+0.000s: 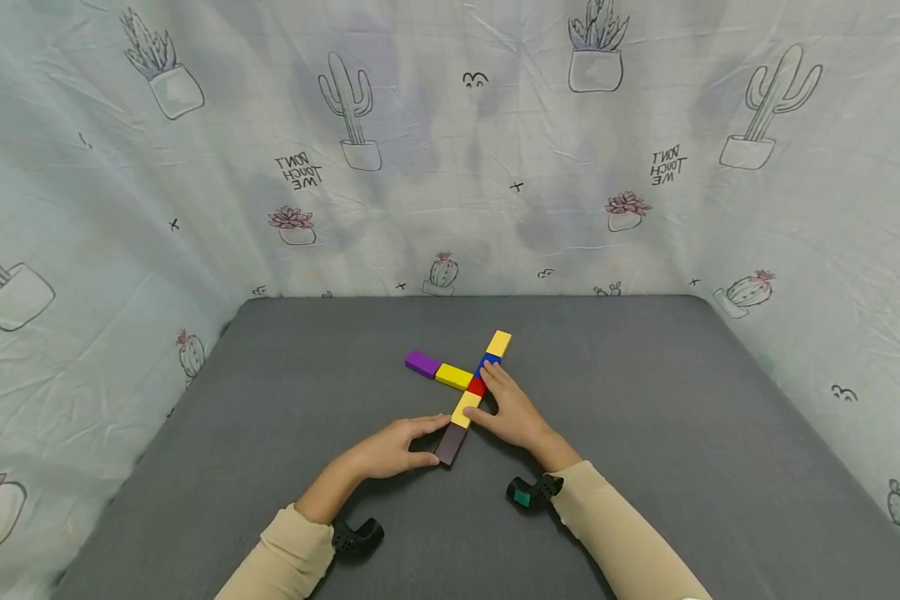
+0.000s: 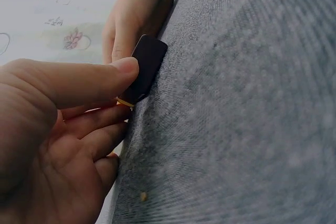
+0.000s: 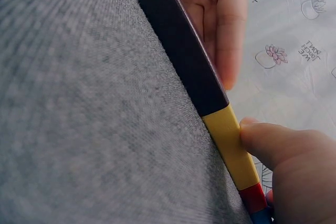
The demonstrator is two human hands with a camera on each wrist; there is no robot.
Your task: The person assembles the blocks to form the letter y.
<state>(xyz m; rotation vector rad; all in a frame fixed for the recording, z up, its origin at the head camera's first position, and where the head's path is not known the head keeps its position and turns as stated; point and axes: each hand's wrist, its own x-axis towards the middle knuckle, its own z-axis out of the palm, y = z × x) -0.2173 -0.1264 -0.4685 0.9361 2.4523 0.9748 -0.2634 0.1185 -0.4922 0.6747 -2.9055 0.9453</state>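
Observation:
Flat oblong blocks lie end to end in a slanting row on the grey table. From the near end come a dark brown block [image 1: 451, 445], a pale yellow block [image 1: 466, 409], a red block [image 1: 476, 387], a blue block [image 1: 487, 363] and another pale yellow block [image 1: 498, 342]. My left hand [image 1: 390, 448] touches the dark block, its thumb by the near end and its fingers along the left side. My right hand [image 1: 516, 414] rests against the row, thumb at the nearer pale yellow block's right edge and extended fingertips at the blue one.
A bright yellow block [image 1: 454, 377] and a purple block [image 1: 422, 364] branch off leftward from the row near the red block. The grey table [image 1: 645, 400] reaches back to a hanging cloth [image 1: 435, 167] printed with cacti. Black wrist cameras hang below both sleeves.

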